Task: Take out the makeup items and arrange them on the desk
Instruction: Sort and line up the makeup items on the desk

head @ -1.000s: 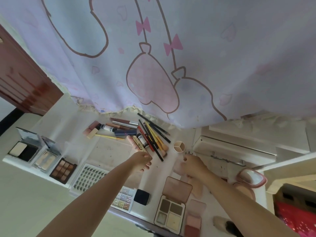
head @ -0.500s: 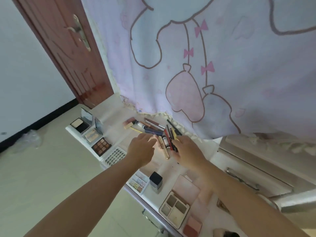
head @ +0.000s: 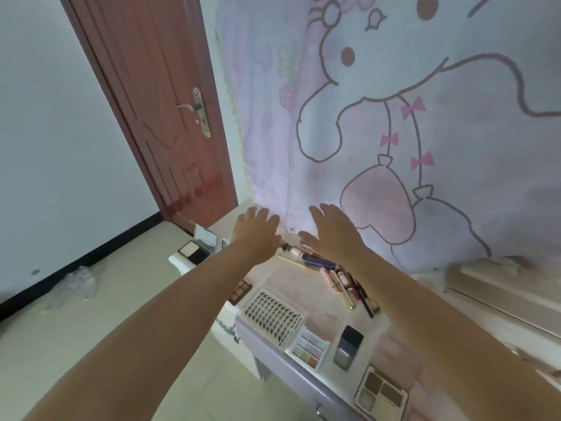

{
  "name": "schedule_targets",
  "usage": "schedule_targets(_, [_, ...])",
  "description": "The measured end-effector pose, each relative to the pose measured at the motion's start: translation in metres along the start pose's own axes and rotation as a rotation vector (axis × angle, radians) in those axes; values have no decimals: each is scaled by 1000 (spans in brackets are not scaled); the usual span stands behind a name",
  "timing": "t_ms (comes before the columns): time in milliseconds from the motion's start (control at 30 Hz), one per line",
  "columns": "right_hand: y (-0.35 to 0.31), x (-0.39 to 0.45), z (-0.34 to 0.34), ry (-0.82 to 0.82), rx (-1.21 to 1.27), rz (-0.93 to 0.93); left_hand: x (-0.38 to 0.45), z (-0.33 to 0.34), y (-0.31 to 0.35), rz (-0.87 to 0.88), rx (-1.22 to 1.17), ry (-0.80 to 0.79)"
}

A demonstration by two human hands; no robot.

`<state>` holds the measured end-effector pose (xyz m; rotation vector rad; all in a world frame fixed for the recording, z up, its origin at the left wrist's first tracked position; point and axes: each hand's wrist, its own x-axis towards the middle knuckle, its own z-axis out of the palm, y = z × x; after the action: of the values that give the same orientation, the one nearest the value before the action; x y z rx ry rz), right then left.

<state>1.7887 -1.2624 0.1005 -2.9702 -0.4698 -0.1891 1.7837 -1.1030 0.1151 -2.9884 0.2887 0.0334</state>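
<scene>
Left hand (head: 256,235) and right hand (head: 334,235) spread flat, holding nothing, above makeup pencils (head: 343,278) on desk (head: 303,278)

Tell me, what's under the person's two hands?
Under the open right hand lie makeup tubes and pencils on the white desk. The open left hand covers the desk's far corner; what lies beneath is hidden.

The left hand (head: 257,235) hides part of the brown palette (head: 239,291).

Single head-worn wide view, looking forward and down over both outstretched arms onto the desk (head: 306,279) close below, curtain (head: 425,117) and door (head: 158,95) beyond.
</scene>
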Motion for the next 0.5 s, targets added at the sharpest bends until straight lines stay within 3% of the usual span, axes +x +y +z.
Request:
schedule_targets(267, [-71,28,40,-17,18,207,15,29,-99,74,46,-28])
schedule_targets(500, [-74,43,99,-140,-65,372,45,80,-137,124,14,-89])
